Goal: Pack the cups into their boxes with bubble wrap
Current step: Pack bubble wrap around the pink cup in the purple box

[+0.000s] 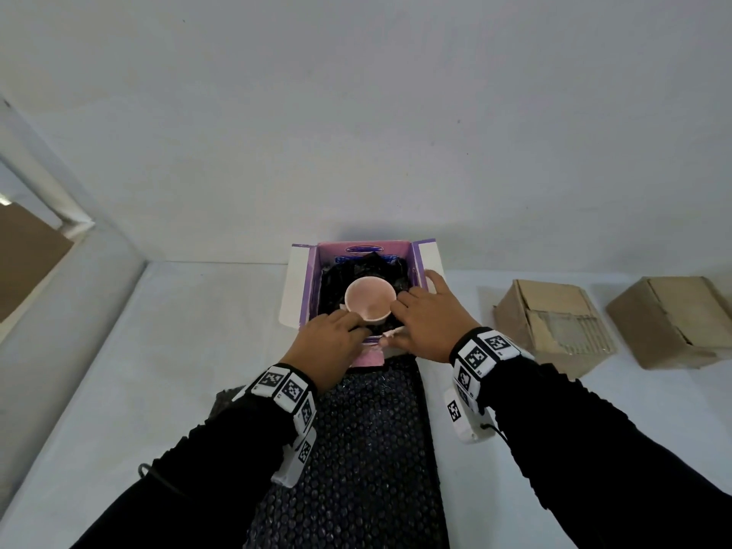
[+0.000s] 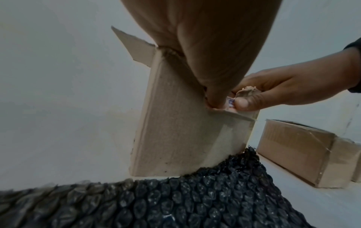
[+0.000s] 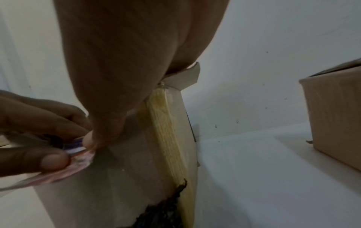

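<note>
At the centre of the head view we see the pink cup (image 1: 370, 305) sitting upright inside the open purple-lined box (image 1: 307, 287), bedded in black bubble wrap (image 1: 364, 449) whose long strip runs from the box down to the bottom of the frame. Our left hand (image 1: 328, 346) pinches the box's near flap (image 1: 366, 356) between thumb and fingers at the near rim. Our right hand (image 1: 429, 315) lies over the right rim, its thumb meeting the same flap; fingers curl over the edge. At the right of the frame two closed cardboard boxes (image 1: 554, 330) stand on the white table (image 1: 158, 370)
</note>
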